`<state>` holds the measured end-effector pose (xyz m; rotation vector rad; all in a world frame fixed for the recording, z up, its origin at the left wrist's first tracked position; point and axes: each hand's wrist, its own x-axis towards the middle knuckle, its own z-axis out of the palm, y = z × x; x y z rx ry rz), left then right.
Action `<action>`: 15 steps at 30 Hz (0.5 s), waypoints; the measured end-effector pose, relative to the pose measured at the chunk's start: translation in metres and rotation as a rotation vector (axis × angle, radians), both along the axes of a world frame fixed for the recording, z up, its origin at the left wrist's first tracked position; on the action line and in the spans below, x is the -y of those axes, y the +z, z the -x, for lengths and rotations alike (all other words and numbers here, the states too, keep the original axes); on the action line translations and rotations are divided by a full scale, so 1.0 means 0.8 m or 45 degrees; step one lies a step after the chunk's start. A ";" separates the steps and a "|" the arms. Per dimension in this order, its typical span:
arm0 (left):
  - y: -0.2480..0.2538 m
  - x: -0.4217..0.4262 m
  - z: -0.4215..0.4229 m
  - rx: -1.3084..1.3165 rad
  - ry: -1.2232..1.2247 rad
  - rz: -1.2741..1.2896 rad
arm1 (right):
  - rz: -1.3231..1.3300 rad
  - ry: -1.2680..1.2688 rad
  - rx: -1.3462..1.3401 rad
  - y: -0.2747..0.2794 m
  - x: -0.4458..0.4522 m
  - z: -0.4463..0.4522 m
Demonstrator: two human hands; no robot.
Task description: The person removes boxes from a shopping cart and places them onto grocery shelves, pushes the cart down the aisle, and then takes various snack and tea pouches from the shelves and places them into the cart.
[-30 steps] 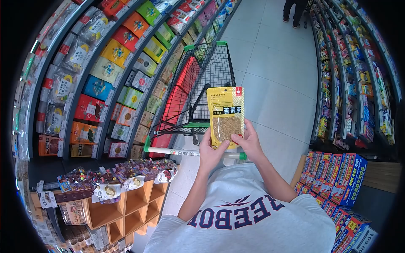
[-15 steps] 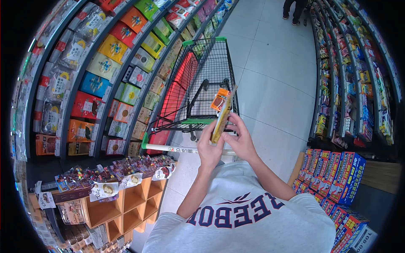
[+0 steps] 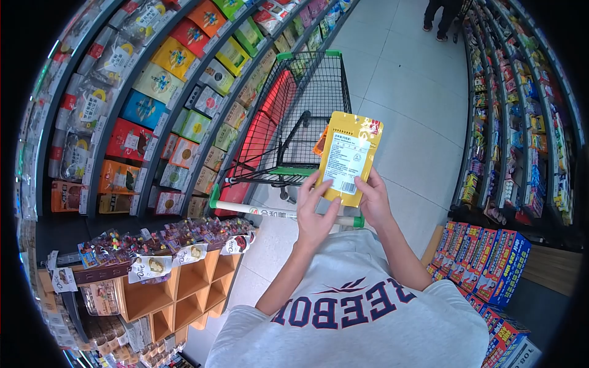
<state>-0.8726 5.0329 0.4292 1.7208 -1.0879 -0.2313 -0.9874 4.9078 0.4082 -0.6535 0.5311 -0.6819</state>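
Between my two hands is a yellow snack pouch (image 3: 346,158), its back with printed text and a barcode turned toward me. My left hand (image 3: 314,205) grips its lower left edge, thumb on the face. At the lower right edge, my right hand (image 3: 374,197) pinches the pouch, with the other fingers behind it. Past the pouch stands a black wire shopping cart (image 3: 294,122) with green corners. An orange packet (image 3: 320,142) shows partly behind the pouch's left edge; the rest of it is hidden. The cart's white handle (image 3: 264,211) runs just in front of me.
Shelves of colourful food bags (image 3: 147,110) line the left side, and packed shelves (image 3: 509,122) the right. A wooden display unit (image 3: 196,285) with candy is at lower left. Blue and red boxes (image 3: 485,260) are stacked at lower right. A person's legs (image 3: 443,15) appear far ahead.
The yellow pouch has turned from edge-on to its back facing me, and moved slightly right with both hands. The orange packet is now mostly covered by it.
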 end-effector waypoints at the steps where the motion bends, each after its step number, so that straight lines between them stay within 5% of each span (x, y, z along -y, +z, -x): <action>1: 0.001 0.001 -0.006 -0.046 0.046 0.011 | -0.003 0.007 0.006 0.000 0.001 0.001; 6: 0.000 0.003 -0.014 -0.820 -0.027 0.151 | 0.077 -0.030 -0.008 0.013 0.001 -0.006; 15: -0.002 0.002 -0.011 -0.742 -0.005 0.156 | 0.116 -0.013 -0.052 0.010 0.001 -0.009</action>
